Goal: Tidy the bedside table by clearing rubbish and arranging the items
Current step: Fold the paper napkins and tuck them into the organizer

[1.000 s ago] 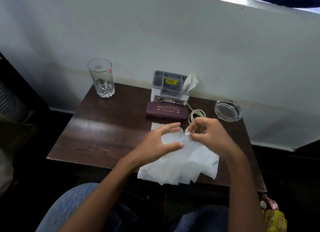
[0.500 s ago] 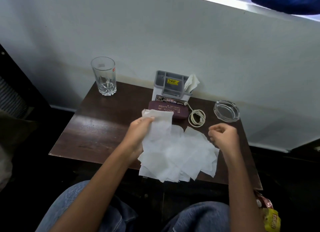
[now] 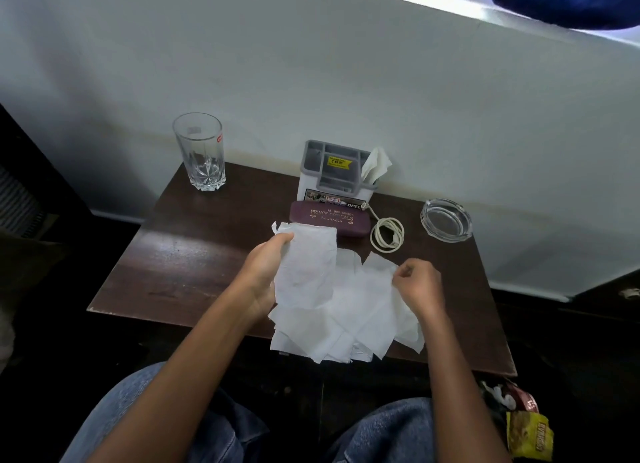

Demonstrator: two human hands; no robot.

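Head: tissue in organizer (right compartment); glass apart

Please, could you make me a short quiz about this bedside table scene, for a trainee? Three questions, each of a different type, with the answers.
1. True or false: the drinking glass stands at the far left corner of the table.
2. What lies directly in front of the grey organiser? A) a book B) the maroon spectacle case C) a phone
3. Fill in: the left hand holds up a white sheet of ____.
Key: 1 true; 2 B; 3 tissue.
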